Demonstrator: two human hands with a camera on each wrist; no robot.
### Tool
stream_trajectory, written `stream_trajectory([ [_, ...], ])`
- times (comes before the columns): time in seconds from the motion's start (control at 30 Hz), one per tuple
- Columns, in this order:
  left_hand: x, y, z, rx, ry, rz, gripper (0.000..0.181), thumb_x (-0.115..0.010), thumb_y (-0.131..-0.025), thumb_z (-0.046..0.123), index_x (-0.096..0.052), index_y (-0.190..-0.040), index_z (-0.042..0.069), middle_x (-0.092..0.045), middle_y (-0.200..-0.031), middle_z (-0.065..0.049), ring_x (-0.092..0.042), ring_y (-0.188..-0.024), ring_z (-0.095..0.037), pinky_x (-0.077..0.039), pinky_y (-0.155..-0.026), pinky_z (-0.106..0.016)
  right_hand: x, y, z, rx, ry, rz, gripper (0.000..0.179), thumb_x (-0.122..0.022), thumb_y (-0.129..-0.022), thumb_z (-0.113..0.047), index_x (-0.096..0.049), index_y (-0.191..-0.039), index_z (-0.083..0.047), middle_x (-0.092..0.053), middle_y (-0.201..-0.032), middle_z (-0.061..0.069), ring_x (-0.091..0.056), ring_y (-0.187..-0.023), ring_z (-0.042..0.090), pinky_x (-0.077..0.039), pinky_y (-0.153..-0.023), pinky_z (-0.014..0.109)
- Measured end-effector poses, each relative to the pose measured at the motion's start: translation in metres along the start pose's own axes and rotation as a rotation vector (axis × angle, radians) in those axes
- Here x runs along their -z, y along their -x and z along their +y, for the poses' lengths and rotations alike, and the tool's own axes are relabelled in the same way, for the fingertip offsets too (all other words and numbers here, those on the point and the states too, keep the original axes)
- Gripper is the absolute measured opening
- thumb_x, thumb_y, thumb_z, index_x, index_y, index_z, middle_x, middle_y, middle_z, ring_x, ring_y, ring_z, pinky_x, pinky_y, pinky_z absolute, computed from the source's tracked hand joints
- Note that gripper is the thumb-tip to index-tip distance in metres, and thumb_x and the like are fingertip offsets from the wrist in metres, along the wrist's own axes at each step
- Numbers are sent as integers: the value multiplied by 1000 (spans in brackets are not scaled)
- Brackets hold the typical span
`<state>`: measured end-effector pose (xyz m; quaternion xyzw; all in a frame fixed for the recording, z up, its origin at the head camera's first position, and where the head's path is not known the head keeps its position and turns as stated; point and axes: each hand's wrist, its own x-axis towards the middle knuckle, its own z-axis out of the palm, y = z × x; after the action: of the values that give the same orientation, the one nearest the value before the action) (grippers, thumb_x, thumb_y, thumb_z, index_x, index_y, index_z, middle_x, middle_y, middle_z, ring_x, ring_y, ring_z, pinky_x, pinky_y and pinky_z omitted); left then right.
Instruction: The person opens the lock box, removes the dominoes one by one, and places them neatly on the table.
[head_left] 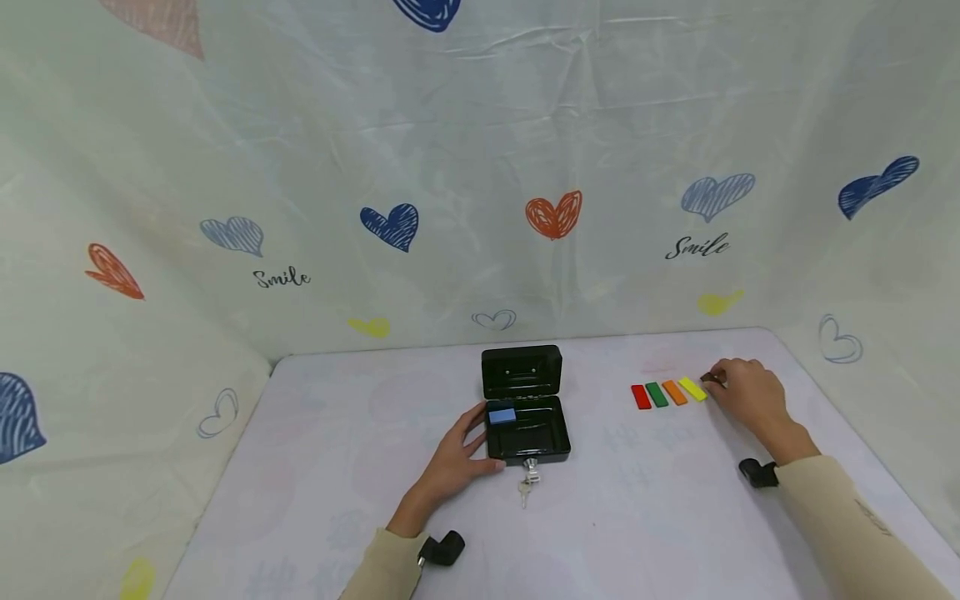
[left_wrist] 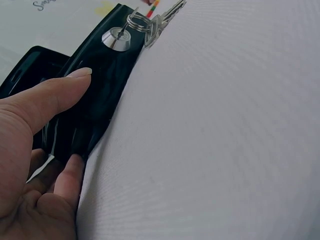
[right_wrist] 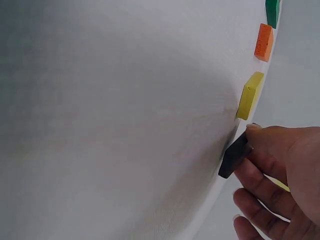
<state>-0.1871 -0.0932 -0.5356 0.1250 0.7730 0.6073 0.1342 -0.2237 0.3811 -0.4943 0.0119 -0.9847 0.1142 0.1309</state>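
A small black cash box (head_left: 551, 433) stands on the table with its lid raised at the back. Inside its left rear corner lies a blue block (head_left: 502, 416). My left hand (head_left: 453, 461) holds the box at its left side, thumb at the front and fingers along the side. From the silver lock (left_wrist: 116, 40) on the box's front hangs a ring of keys (head_left: 525, 492). Over on the right, my right hand (head_left: 752, 402) pinches a dark flat block (right_wrist: 234, 156) between thumb and fingers, beside the yellow block (head_left: 692, 389).
Left of the yellow block lie an orange block (head_left: 674, 392), a green block (head_left: 656, 394) and a red block (head_left: 641, 397), in a row. The white-covered table (head_left: 360, 467) meets a heart-printed curtain (head_left: 465, 167) at the back and sides.
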Motion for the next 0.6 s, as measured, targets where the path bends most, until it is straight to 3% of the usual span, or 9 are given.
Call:
stream_trajectory([
  [0.33,1,3,6,1,18,-8,98,-82,-68,10,-24,-146,24,-27,-148,-6,-38,-129,-28,-43,-98,-30,-3,-4,0,-36,1,-41,26,-74,-77,-12,-66,-93,7,-65,-80,19,-57,-68,34,-48,-50,43],
  [0.6,1,13,34,-14,13,-19,94,-78,-72,1,-23,-147,10,-27,-148,-13,-37,-129,-33,-41,-100,-35,2,-2,-6,-60,-5,-35,30,-71,-80,-16,-66,-96,8,-63,-83,22,-56,-71,36,-47,-49,42],
])
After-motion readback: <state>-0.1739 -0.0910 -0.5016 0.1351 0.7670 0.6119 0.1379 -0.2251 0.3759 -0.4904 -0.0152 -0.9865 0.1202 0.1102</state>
